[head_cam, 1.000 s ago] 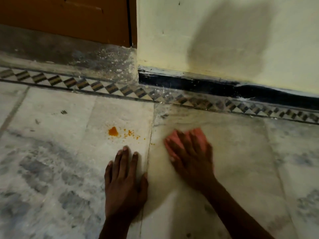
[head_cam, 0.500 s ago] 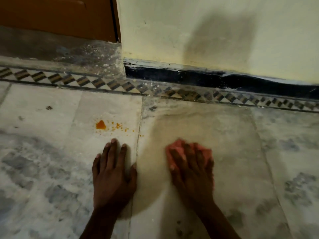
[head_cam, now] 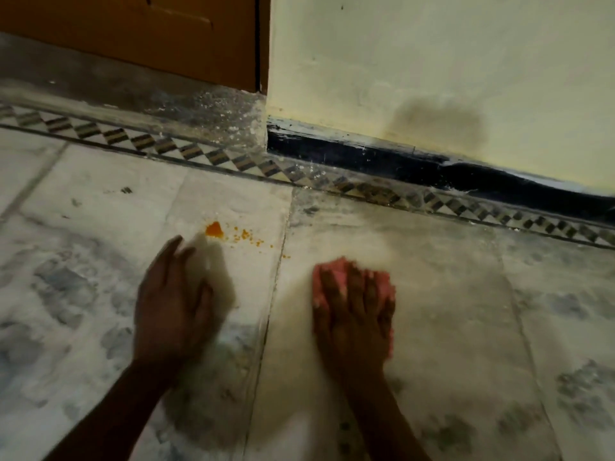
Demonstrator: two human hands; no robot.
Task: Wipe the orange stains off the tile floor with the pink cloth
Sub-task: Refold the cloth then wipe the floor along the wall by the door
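Pressing down on the pink cloth (head_cam: 352,277), right hand (head_cam: 352,314) lies flat over it, fingers spread and straight, cloth bunched under palm and poking out ahead of fingertips and along the outer edge. No readable writing, brand or label anywhere. Cloth is bright pink, crumpled, sitting on the tile floor (head_cam: 432,327) just right of the grout line (head_cam: 273,294) that runs away from the camera. Left hand (head_cam: 173,301) is left of that grout line, motion-blurred, fingers extended and loose, holding nothing; cannot tell if it touches the floor. Orange stains (head_cam: 214,229) lie just past the left fingertips, left of the grout line: one solid blob, then small specks trailing right toward the line, one speck nearly on it. Cloth is well apart from the blob. Floor is pale marble-look tile with grey-blue mottling, dusty. Farther along the grout line, a patterned border strip (head_cam: 206,156) of dark diamonds crosses. Beyond it, grey sill and brown door (head_cam: 133,28) left, dark skirting (head_cam: 399,161) and cream wall (head_cam: 466,61) right.
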